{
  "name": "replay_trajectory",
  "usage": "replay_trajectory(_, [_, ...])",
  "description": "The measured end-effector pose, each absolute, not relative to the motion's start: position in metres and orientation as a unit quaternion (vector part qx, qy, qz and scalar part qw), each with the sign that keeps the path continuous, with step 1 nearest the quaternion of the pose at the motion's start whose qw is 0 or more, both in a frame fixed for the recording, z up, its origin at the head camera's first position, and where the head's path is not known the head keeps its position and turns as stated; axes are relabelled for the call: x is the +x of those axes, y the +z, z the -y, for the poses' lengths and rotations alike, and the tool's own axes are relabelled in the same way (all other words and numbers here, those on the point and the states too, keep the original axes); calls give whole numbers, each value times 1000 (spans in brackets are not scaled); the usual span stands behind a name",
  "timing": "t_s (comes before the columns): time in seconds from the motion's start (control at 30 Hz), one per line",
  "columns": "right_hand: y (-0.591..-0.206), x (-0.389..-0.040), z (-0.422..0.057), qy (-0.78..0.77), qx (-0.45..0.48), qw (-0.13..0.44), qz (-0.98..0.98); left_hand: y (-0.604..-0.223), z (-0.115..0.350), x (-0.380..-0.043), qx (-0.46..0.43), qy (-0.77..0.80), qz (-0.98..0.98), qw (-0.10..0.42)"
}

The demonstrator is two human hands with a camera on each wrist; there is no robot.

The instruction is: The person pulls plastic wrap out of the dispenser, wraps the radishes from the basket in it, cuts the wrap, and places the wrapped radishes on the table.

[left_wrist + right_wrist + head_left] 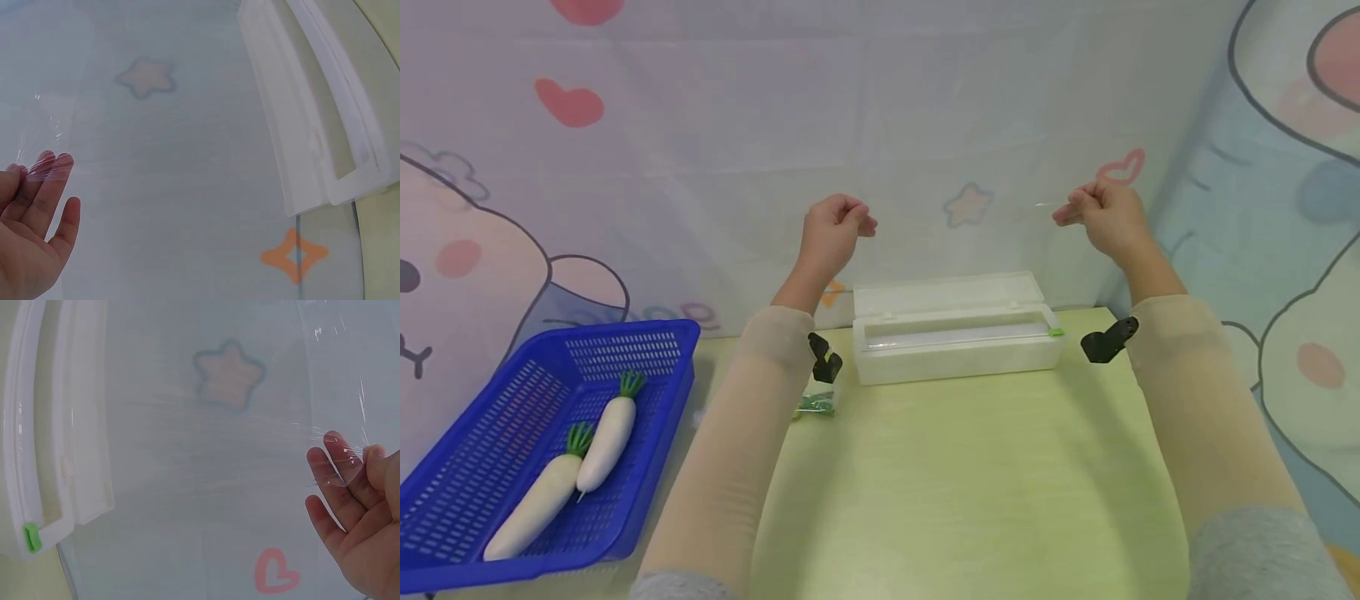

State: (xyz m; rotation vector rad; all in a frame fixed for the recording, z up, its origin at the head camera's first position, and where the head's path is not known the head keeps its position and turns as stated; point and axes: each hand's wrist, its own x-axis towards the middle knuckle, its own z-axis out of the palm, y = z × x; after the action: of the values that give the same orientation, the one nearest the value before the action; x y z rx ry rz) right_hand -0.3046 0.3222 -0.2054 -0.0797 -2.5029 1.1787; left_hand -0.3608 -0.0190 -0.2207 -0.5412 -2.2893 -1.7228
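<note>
Both hands are raised in front of the wall cloth, well apart, above the back of the table. Thumb and fingers of my left hand (833,233) pinch an edge of clear cling film (39,140), creased at the grip. My right hand (1108,218) pinches the same kind of film (319,428) at the other side, where fine creases run inward from the thumb. Below and between the hands stands a white cling film dispenser box (955,364), its lid (947,294) tipped back. A green slider (1057,332) sits at the box's right end.
At the left, a blue plastic basket (681,367) holds two white radishes (608,442) with green tops. A small green packet (817,404) lies partly behind the left forearm on the pale green table (970,492). The printed cloth (737,108) rises right behind the box.
</note>
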Motion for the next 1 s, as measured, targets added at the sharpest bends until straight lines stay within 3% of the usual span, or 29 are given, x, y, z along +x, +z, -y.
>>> replay_trajectory(1.0, [-190, -292, -332, 441, -4, 197, 875, -202, 21, -344, -232, -571, 777, 128])
